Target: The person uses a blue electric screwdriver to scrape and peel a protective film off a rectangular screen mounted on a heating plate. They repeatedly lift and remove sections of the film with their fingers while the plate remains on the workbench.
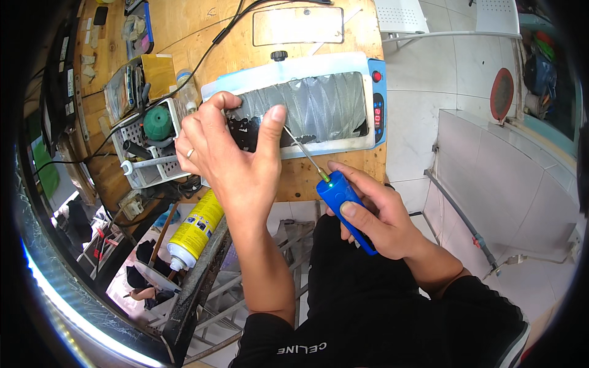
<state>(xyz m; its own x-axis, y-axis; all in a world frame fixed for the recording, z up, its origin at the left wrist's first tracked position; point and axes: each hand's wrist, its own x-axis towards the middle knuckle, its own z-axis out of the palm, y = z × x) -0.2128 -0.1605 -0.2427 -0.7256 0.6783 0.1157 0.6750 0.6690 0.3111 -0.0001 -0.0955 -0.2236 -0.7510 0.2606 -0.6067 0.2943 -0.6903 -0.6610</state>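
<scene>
A grey screen panel (319,104), with ragged black patches along its lower edge, lies on a pale mat (294,64) on top of a blue heated plate unit (378,98). Over the panel's left end, my left hand (227,147) rests with its thumb and fingers apart. Its thumb is above the black patches, and the index finger bends toward the panel's top edge. My right hand (380,214) is closed round a blue handheld electric tool (345,202) with a small green light. The tool's thin metal shaft slants up to the panel's lower area, where the tip ends close to my left thumb.
Left of the unit stands a white basket (144,178) holding a wrench and a green round item. Below it lies a yellow spray can (196,230). A black cable (215,40) crosses the wooden table (184,21). A thin phone-sized frame (298,26) lies behind.
</scene>
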